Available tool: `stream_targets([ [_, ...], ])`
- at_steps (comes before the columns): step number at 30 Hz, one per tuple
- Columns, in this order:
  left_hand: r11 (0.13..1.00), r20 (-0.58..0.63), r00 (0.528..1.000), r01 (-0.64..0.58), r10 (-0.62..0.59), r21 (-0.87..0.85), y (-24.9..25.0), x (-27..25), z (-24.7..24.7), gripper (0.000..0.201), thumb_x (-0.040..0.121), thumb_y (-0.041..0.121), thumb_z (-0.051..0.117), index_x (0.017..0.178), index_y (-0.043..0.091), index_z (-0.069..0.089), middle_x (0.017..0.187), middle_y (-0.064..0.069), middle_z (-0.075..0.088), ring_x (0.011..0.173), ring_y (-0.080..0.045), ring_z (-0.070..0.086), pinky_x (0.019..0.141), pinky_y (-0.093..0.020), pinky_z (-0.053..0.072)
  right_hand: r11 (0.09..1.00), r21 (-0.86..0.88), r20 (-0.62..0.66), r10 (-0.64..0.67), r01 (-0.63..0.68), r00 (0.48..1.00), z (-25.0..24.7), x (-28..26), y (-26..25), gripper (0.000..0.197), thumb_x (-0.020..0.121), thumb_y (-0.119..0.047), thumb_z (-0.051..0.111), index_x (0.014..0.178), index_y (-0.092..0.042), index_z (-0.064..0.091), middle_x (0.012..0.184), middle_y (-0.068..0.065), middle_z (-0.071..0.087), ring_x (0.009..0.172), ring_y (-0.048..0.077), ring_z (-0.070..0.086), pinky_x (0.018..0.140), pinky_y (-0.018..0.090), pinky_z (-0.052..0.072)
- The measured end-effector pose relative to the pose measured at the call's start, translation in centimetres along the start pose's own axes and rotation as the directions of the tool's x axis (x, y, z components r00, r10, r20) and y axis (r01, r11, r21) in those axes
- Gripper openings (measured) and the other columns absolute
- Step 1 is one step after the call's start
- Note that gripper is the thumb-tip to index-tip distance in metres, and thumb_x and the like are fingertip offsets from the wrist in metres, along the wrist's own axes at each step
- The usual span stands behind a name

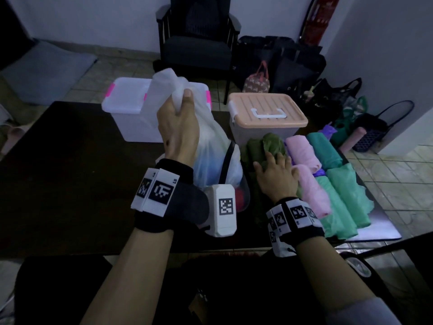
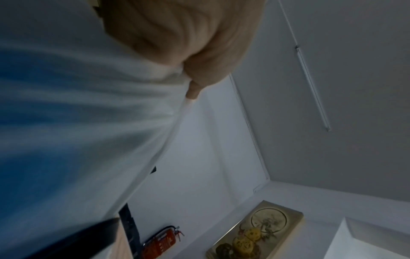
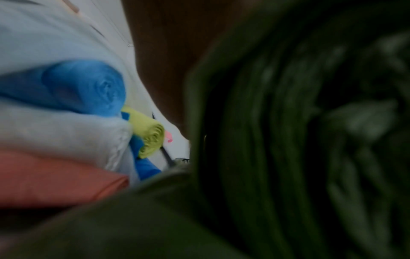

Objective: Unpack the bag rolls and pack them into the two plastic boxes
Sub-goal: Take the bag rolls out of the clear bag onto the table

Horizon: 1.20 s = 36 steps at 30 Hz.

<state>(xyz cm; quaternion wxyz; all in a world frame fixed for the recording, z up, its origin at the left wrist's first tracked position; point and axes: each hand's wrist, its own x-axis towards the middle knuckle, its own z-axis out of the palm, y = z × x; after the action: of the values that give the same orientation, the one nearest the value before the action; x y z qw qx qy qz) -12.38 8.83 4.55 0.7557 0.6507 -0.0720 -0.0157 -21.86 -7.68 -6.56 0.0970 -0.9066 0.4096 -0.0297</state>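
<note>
My left hand grips the bunched top of a white plastic bag that stands upright mid-table; the left wrist view shows my fingers curled round the bag. Inside this bag lie a blue roll, a yellow-green roll and a salmon one. My right hand rests flat on dark green rolls, which fill the right wrist view. Pink rolls and teal rolls lie beside them. A clear box with pink latches and a peach-lidded box stand behind, both closed.
The dark table stretches to the left of the bag. A dark armchair stands behind the boxes. Several bags crowd the floor at the right. A red fire extinguisher hangs on the far wall.
</note>
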Motion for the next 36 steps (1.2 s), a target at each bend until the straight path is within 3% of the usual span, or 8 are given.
stream_targets([
  [9, 0.995, -0.218, 0.973, 0.087, -0.075, 0.048, -0.2, 2.1, -2.8, 0.022, 0.099, 0.026, 0.043, 0.112, 0.014, 0.058, 0.093, 0.011, 0.058, 0.078, 0.004, 0.055, 0.055, -0.001, 0.041, 1.0, -0.006, 0.009, -0.009, 0.009, 1.0, 0.0, -0.1, 0.1, 0.058, 0.097, -0.049, 0.03, 0.148, -0.021, 0.023, 0.156, 0.01, 0.019, 0.144, 0.031, 0.01, 0.113, 0.051, 0.012],
  [14, 0.924, -0.36, 0.867, 0.38, -0.343, 0.033, -2.7, 3.0, -5.8, 0.036, 0.099, 0.022, 0.04, 0.127, 0.003, 0.051, 0.11, -0.004, 0.057, 0.106, -0.017, 0.057, 0.056, -0.012, 0.042, 1.0, -0.002, 0.017, -0.012, 0.012, 1.0, -0.1, -0.1, 0.1, 0.058, 0.097, -0.049, 0.029, 0.148, -0.02, 0.023, 0.156, 0.01, 0.019, 0.144, 0.032, 0.009, 0.113, 0.051, 0.012],
  [20, 0.849, -0.463, 0.789, 0.512, -0.404, 0.13, -5.6, 4.1, -8.5, 0.041, 0.101, 0.021, 0.032, 0.135, 0.0, 0.039, 0.139, -0.013, 0.046, 0.127, -0.025, 0.047, 0.095, -0.025, 0.04, 1.0, 0.028, 0.065, -0.011, 0.009, 0.998, -0.7, -0.1, 0.0, 0.058, 0.098, -0.049, 0.027, 0.148, -0.021, 0.023, 0.156, 0.01, 0.017, 0.145, 0.031, 0.006, 0.114, 0.051, 0.01],
  [24, 0.777, -0.38, 0.792, 0.583, -0.478, 0.238, -9.2, 5.7, -10.8, 0.046, 0.1, 0.017, 0.036, 0.143, 0.001, 0.03, 0.147, -0.015, 0.036, 0.133, -0.027, 0.04, 0.078, -0.021, 0.044, 1.0, 0.003, 0.101, -0.021, 0.021, 0.995, -1.6, -0.3, -0.5, 0.057, 0.098, -0.05, 0.024, 0.148, -0.021, 0.024, 0.157, 0.01, 0.015, 0.145, 0.032, 0.003, 0.115, 0.05, 0.009],
  [26, 0.695, -0.421, 0.732, 0.665, -0.535, 0.273, -10.0, 5.7, -11.2, 0.052, 0.099, 0.014, 0.037, 0.146, -0.003, 0.02, 0.15, -0.019, 0.029, 0.136, -0.031, 0.033, 0.098, -0.031, 0.038, 0.998, 0.022, 0.065, -0.053, 0.052, 0.996, -2.1, -0.4, -1.0, 0.055, 0.099, -0.047, 0.025, 0.147, -0.02, 0.026, 0.157, 0.01, 0.015, 0.145, 0.031, 0.002, 0.115, 0.051, 0.007],
  [28, 0.628, -0.534, 0.669, 0.72, -0.516, 0.296, -10.2, 6.1, -11.4, 0.057, 0.1, 0.012, 0.039, 0.145, -0.006, 0.01, 0.151, -0.023, 0.022, 0.138, -0.034, 0.026, 0.112, -0.036, 0.022, 0.99, 0.064, -0.005, -0.122, 0.122, 0.993, -2.2, -0.2, -1.6, 0.049, 0.1, -0.04, 0.029, 0.143, -0.017, 0.033, 0.155, 0.01, 0.02, 0.145, 0.031, 0.005, 0.115, 0.05, 0.008],
  [31, 0.62, -0.608, 0.669, 0.707, -0.428, 0.341, -9.4, 5.6, -11.0, 0.06, 0.095, 0.014, 0.044, 0.146, 0.002, 0.014, 0.149, -0.02, 0.025, 0.136, -0.033, 0.028, 0.111, -0.039, 0.021, 0.951, 0.111, -0.084, -0.279, 0.287, 0.957, -2.6, 0.1, -2.6, 0.043, 0.092, -0.027, 0.039, 0.128, -0.006, 0.049, 0.141, 0.017, 0.04, 0.137, 0.033, 0.027, 0.113, 0.043, 0.021],
  [36, 0.612, -0.547, 0.836, 0.408, 0.047, 0.677, -5.5, 4.4, -10.9, 0.054, 0.09, 0.024, 0.052, 0.14, 0.014, 0.032, 0.149, -0.014, 0.024, 0.134, -0.035, 0.025, 0.107, -0.046, 0.025, 0.86, 0.395, 0.232, -0.435, 0.324, 0.87, -2.3, 0.4, -5.1, 0.057, 0.08, -0.024, 0.059, 0.133, -0.007, 0.045, 0.132, 0.014, 0.05, 0.125, 0.03, 0.045, 0.107, 0.038, 0.035],
])
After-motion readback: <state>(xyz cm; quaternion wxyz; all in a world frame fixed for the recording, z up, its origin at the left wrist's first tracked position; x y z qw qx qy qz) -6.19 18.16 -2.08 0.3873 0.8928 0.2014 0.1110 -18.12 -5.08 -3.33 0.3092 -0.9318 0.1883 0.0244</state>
